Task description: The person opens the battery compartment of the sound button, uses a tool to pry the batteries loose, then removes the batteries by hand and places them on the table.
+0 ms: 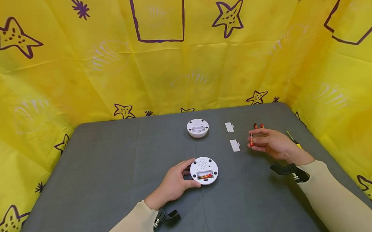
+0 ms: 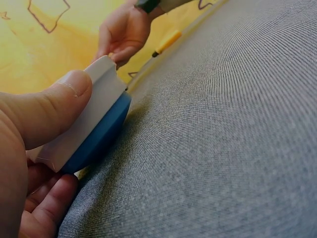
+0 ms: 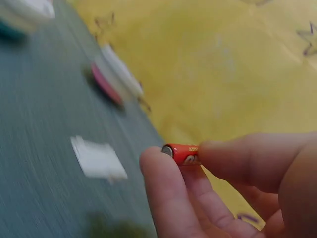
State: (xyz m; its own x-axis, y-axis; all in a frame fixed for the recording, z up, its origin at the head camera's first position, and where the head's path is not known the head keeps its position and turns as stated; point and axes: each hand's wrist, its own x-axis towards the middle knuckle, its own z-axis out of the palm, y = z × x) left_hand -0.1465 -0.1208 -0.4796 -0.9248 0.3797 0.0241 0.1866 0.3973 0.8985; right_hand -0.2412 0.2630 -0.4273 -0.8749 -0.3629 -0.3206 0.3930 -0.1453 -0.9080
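My left hand (image 1: 175, 181) grips the edge of a round white battery-powered device (image 1: 202, 162), thumb at its near side. Its vented underside faces up, and a red battery (image 1: 205, 176) lies in the uncovered battery compartment. The left wrist view shows the device's blue lower part (image 2: 101, 136) close over the cloth. Off to the right, my right hand (image 1: 276, 145) pinches another red battery (image 1: 251, 140) between thumb and fingers. In the right wrist view, one metal end of that battery (image 3: 185, 153) shows past the fingertips.
A second white device (image 1: 197, 128), pink below in the right wrist view, sits farther back, its compartment uncovered. Two white battery covers (image 1: 229, 127) lie between it and my right hand. Beyond that hand are two more batteries (image 1: 255, 126); a yellow-handled screwdriver (image 1: 294, 140) lies right of it.
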